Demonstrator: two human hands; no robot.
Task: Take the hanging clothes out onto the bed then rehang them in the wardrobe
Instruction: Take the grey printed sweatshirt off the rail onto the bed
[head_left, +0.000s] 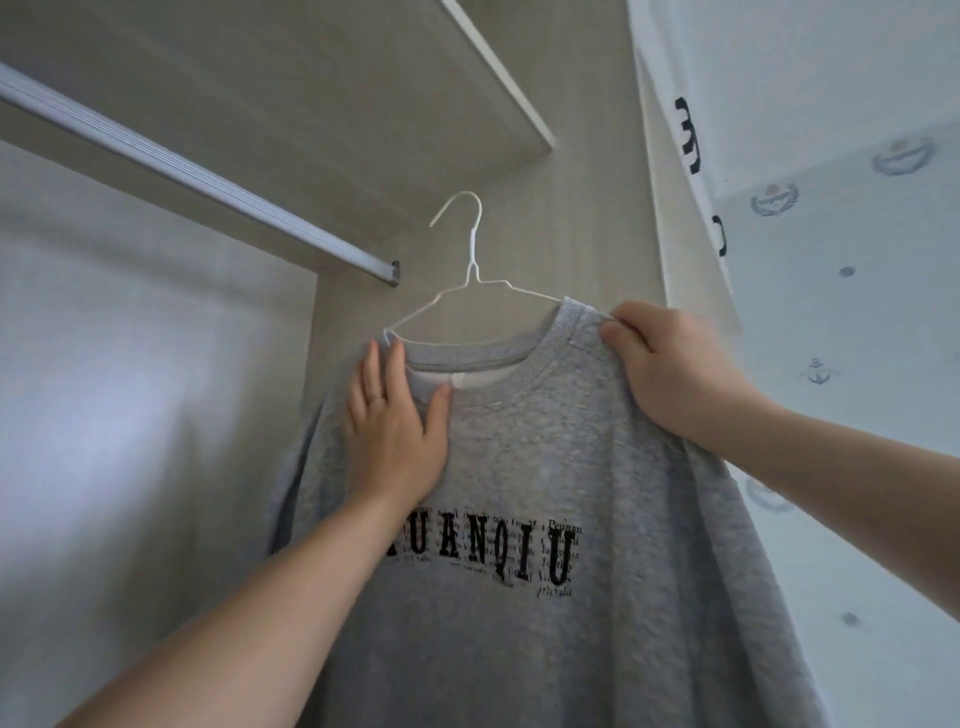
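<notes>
A grey sweatshirt (545, 467) with black lettering hangs on a white wire hanger (470, 260), held up in front of the open wardrobe. My right hand (670, 364) grips the sweatshirt's right shoulder, fingers curled over the fabric and the hanger arm beneath. My left hand (395, 421) lies flat on the left shoulder, fingers straight, thumb near the collar. The hanger's hook is free in the air, to the right of and slightly above the end of the wardrobe rail (208, 182), and touches nothing.
The rail runs from upper left to its bracket (392, 273) on the wardrobe side panel. A shelf (498, 78) juts out above. The open wardrobe door (691, 218) with black handles stands at right, patterned wallpaper (857, 312) beyond it.
</notes>
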